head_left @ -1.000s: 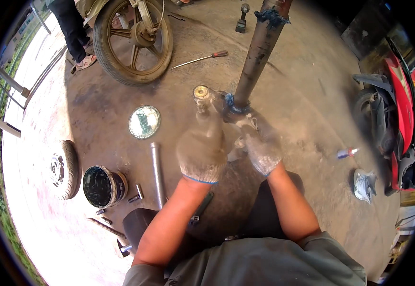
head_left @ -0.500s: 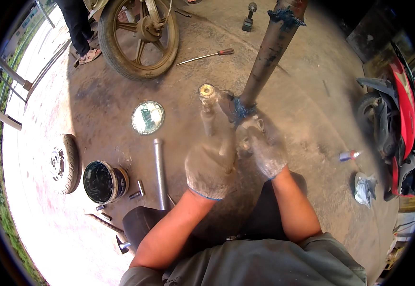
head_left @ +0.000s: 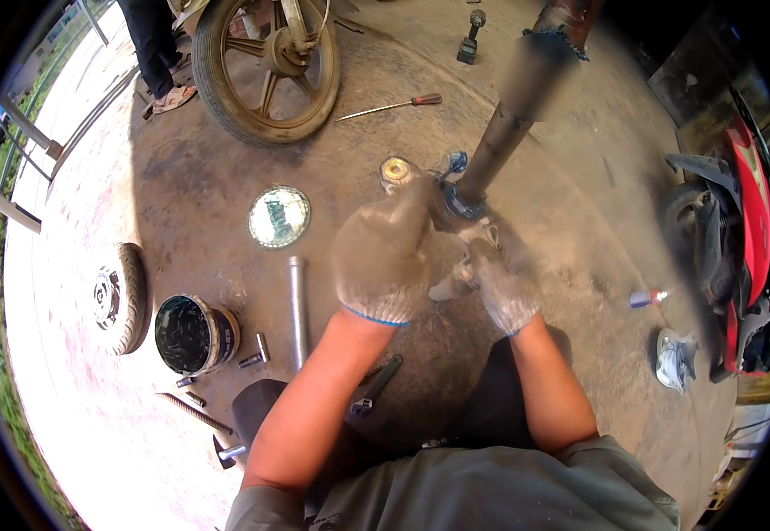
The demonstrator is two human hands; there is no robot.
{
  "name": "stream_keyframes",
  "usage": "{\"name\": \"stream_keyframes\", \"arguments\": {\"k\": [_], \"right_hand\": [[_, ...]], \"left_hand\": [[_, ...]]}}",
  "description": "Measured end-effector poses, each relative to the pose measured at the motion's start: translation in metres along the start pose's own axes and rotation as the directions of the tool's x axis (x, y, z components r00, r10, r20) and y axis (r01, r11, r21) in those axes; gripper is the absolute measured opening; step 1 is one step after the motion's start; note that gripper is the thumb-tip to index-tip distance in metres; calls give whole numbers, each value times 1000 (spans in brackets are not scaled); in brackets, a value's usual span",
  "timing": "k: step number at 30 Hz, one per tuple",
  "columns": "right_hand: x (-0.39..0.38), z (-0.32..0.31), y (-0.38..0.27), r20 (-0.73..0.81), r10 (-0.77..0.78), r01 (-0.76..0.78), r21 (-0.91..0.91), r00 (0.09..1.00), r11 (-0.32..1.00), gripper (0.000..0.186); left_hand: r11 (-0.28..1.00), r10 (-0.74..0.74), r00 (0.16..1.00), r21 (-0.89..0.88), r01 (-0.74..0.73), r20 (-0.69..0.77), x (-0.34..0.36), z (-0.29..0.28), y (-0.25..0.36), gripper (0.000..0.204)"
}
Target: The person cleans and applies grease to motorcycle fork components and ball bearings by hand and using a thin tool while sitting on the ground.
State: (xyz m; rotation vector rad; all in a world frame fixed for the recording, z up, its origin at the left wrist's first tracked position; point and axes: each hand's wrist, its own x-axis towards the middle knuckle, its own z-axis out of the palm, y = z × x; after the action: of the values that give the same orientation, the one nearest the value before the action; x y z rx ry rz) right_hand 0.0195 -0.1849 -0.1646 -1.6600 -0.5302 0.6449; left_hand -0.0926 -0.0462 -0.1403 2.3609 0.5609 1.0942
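Your left hand [head_left: 383,257] is moving up toward the tube [head_left: 498,146], which is leaning beyond your right hand [head_left: 502,281], so both are working near its base; blur is hiding what either is gripping

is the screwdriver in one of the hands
No, the screwdriver lies on the floor, well beyond the left hand and the right hand.
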Motion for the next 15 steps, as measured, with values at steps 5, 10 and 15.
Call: {"name": "stream_keyframes", "arguments": {"k": [5, 10, 15], "right_hand": [[-1, -1, -1, 13, -23, 24, -49, 1000, 998, 51], [-1, 1, 2, 15, 9, -9, 10, 1000, 1000, 50], [-1, 1, -1, 1, 0, 0, 30, 1000, 1000, 49]], "left_hand": [[997, 13, 999, 69, -16, 40, 9, 7, -7, 27], [983, 98, 992, 149, -110, 85, 7, -1, -7, 37], [966, 107, 983, 217, -139, 152, 0, -11, -15, 44]]}}
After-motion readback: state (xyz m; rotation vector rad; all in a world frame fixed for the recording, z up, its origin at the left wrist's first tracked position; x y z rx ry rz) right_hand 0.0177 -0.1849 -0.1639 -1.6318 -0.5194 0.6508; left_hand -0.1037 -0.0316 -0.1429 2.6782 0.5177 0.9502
